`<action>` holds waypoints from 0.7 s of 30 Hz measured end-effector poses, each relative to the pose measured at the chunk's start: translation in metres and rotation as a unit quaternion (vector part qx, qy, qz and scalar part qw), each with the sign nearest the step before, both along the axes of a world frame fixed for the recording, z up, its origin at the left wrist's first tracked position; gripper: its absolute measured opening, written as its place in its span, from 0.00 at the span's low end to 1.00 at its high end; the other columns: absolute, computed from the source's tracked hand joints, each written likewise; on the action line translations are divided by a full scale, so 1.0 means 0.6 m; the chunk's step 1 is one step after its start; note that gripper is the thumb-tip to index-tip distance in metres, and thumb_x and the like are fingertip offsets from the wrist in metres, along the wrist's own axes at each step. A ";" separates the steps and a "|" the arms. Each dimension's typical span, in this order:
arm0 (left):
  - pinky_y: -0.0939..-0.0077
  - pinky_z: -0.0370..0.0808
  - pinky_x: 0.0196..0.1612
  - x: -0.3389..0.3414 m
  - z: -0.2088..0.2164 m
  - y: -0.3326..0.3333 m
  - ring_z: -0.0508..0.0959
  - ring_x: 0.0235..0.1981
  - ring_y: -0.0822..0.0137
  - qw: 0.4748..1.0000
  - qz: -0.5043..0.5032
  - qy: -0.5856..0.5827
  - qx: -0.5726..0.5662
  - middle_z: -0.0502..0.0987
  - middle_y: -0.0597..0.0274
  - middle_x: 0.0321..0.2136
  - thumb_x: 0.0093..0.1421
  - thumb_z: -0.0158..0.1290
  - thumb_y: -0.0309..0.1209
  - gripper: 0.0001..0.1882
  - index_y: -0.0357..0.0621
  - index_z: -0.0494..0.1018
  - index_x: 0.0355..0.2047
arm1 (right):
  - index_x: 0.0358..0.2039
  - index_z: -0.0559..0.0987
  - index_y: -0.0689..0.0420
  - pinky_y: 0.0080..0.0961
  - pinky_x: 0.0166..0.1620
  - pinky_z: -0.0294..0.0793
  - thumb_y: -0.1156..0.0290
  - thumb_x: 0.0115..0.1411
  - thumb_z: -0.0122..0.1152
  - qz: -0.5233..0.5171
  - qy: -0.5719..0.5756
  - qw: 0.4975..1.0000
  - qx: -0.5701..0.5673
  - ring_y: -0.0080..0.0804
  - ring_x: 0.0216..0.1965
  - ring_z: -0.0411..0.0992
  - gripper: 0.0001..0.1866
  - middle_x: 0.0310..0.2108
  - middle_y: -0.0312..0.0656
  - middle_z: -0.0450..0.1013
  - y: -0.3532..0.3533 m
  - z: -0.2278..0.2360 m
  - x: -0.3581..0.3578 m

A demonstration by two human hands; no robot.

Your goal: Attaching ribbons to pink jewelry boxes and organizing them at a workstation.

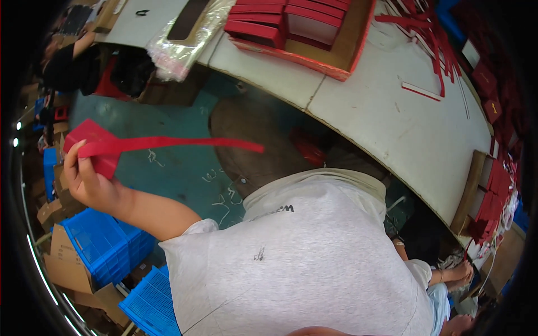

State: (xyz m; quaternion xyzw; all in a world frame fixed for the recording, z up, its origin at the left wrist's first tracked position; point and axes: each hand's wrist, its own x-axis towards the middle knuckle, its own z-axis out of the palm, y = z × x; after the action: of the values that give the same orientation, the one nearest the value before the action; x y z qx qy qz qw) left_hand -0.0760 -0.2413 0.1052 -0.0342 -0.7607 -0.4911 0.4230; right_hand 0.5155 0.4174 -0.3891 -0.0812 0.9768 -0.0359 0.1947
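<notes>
My raised left hand (89, 173) is at the left, its fingers closed on a flat red card-like piece (103, 140). From the same hand a narrow red strip (190, 141) stretches to the right, its far end free. Whether strip and piece are joined is hidden by my fingers. At the lower right, near the table's edge, a small forearm and hand (460, 272) show beside a red bit. I cannot tell whether that hand is mine or belongs to the person next to it, and its fingers are too small to read.
A white table (392, 120) runs across the upper right, carrying a carton (348, 70) of red boxes, a tangle of red strips (440, 42) and clear plastic bags (179, 53). Blue crates (103, 246) stand at the lower left. Other people sit at the upper left and lower right.
</notes>
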 end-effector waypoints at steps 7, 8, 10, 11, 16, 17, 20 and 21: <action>0.79 0.68 0.34 0.036 0.047 0.116 0.73 0.30 0.64 0.960 -0.250 0.063 -0.107 0.73 0.50 0.30 0.43 0.51 0.21 0.09 0.30 0.74 0.27 | 0.29 0.80 0.57 0.40 0.31 0.72 0.63 0.51 0.55 -0.031 -0.277 0.956 -0.095 0.49 0.28 0.74 0.12 0.27 0.49 0.75 -0.200 0.498 -0.561; 0.79 0.68 0.33 0.036 0.049 0.138 0.73 0.29 0.63 0.954 -0.271 0.072 -0.105 0.73 0.49 0.30 0.42 0.50 0.22 0.09 0.31 0.74 0.26 | 0.27 0.79 0.58 0.38 0.30 0.71 0.69 0.50 0.56 -0.049 -0.263 0.924 -0.274 0.49 0.27 0.72 0.07 0.25 0.50 0.74 -0.223 0.589 -0.640; 0.77 0.69 0.32 0.042 0.053 0.157 0.74 0.28 0.61 0.927 -0.349 0.062 -0.125 0.73 0.48 0.29 0.38 0.50 0.22 0.12 0.33 0.75 0.26 | 0.28 0.77 0.59 0.31 0.36 0.70 0.78 0.49 0.58 0.080 -0.110 0.875 -0.464 0.42 0.31 0.71 0.05 0.27 0.43 0.73 -0.264 0.693 -0.741; 0.76 0.69 0.31 0.033 0.048 0.164 0.74 0.28 0.61 0.903 -0.405 0.053 -0.130 0.73 0.48 0.28 0.36 0.51 0.22 0.13 0.34 0.76 0.27 | 0.32 0.77 0.59 0.30 0.38 0.69 0.79 0.50 0.58 0.112 -0.041 0.831 -0.544 0.41 0.34 0.71 0.07 0.30 0.43 0.73 -0.293 0.735 -0.782; 0.73 0.70 0.30 0.050 0.035 0.211 0.74 0.27 0.59 0.876 -0.447 0.082 -0.160 0.74 0.51 0.28 0.33 0.54 0.22 0.18 0.40 0.78 0.29 | 0.38 0.76 0.61 0.30 0.43 0.71 0.65 0.53 0.65 0.149 0.142 0.686 -0.698 0.39 0.39 0.73 0.16 0.35 0.44 0.74 -0.466 0.809 -0.870; 0.72 0.70 0.30 0.052 0.029 0.219 0.74 0.27 0.59 0.877 -0.437 0.101 -0.170 0.74 0.53 0.27 0.32 0.55 0.22 0.18 0.41 0.79 0.30 | 0.38 0.76 0.61 0.30 0.43 0.71 0.62 0.52 0.66 0.147 0.121 0.689 -0.699 0.39 0.40 0.73 0.18 0.36 0.44 0.74 -0.488 0.820 -0.873; 0.74 0.70 0.30 0.061 0.003 0.234 0.74 0.26 0.60 0.882 -0.439 0.113 -0.129 0.74 0.54 0.27 0.36 0.59 0.25 0.14 0.43 0.79 0.29 | 0.36 0.77 0.60 0.25 0.38 0.73 0.65 0.54 0.65 0.118 0.029 0.641 -0.758 0.32 0.34 0.74 0.14 0.31 0.43 0.75 -0.528 0.804 -0.865; 0.75 0.70 0.30 0.064 -0.005 0.239 0.74 0.26 0.61 0.890 -0.427 0.119 -0.109 0.74 0.54 0.26 0.38 0.60 0.27 0.13 0.43 0.79 0.29 | 0.36 0.77 0.60 0.25 0.38 0.73 0.65 0.54 0.65 0.117 0.030 0.642 -0.758 0.32 0.34 0.74 0.14 0.31 0.43 0.75 -0.524 0.806 -0.861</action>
State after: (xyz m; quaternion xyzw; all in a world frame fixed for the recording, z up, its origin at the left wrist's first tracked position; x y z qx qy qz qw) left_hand -0.0375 -0.0982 0.1021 -0.4596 -0.6655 -0.5304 0.2540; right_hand -0.0011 0.1029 0.0943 -0.3146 0.5960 -0.7378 0.0378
